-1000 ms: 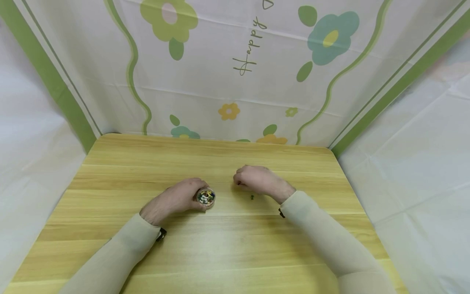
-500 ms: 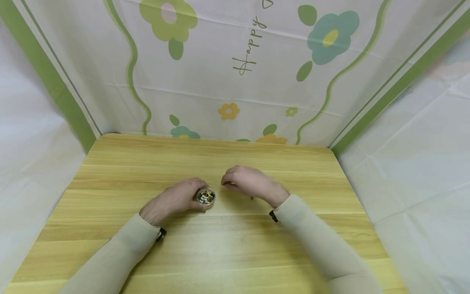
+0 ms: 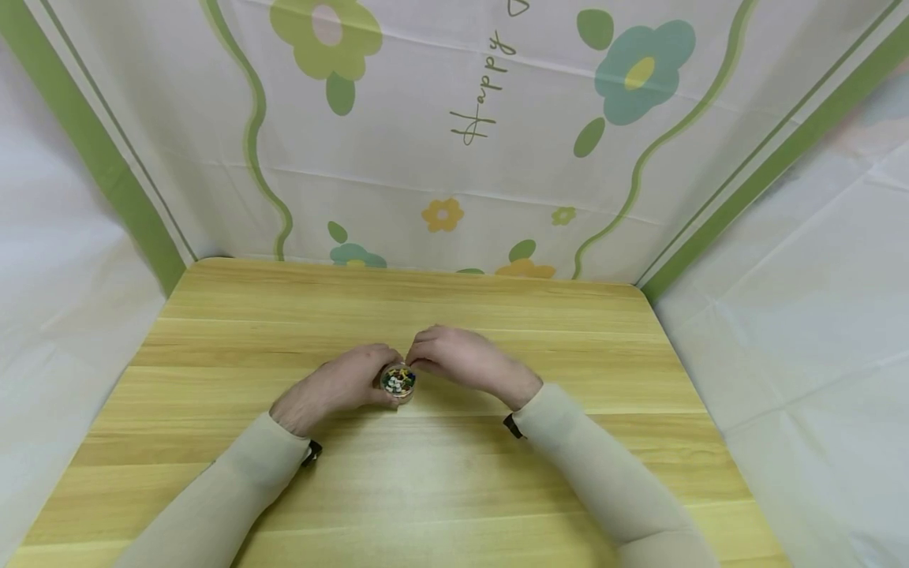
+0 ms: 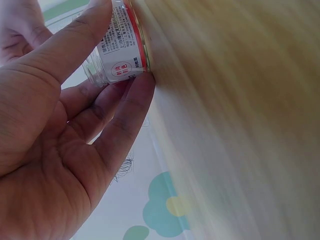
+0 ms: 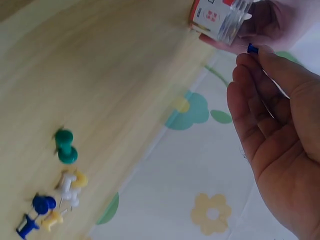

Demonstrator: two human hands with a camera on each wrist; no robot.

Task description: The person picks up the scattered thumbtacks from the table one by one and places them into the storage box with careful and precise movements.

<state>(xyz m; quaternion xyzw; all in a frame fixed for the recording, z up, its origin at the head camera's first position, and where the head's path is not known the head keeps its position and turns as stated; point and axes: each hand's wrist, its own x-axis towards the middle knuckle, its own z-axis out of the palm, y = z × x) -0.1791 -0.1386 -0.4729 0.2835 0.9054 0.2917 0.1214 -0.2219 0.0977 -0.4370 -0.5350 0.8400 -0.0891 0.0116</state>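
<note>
A small clear jar [image 3: 398,382] holds push pins of several colours and stands on the wooden table. My left hand [image 3: 344,383] grips it round the side, thumb and fingers on its printed label [image 4: 120,40] in the left wrist view. Thumb and forefinger of my right hand [image 3: 465,359] pinch a blue push pin [image 5: 252,48] just outside the open mouth of the jar. The other right fingers [image 5: 245,105] lie close together, slightly bent. Seen from the head, my right hand covers that pin.
Loose push pins lie on the tabletop in the right wrist view: a green one [image 5: 65,146], white ones [image 5: 69,187], a yellow one [image 5: 52,219] and blue ones [image 5: 28,226]. A flowered cloth [image 3: 398,158] hangs behind the table's far edge [image 3: 426,272].
My right hand has moved left from the middle of the table to the jar. A green push pin seen beside it earlier is now hidden from the head view. My left hand stays put.
</note>
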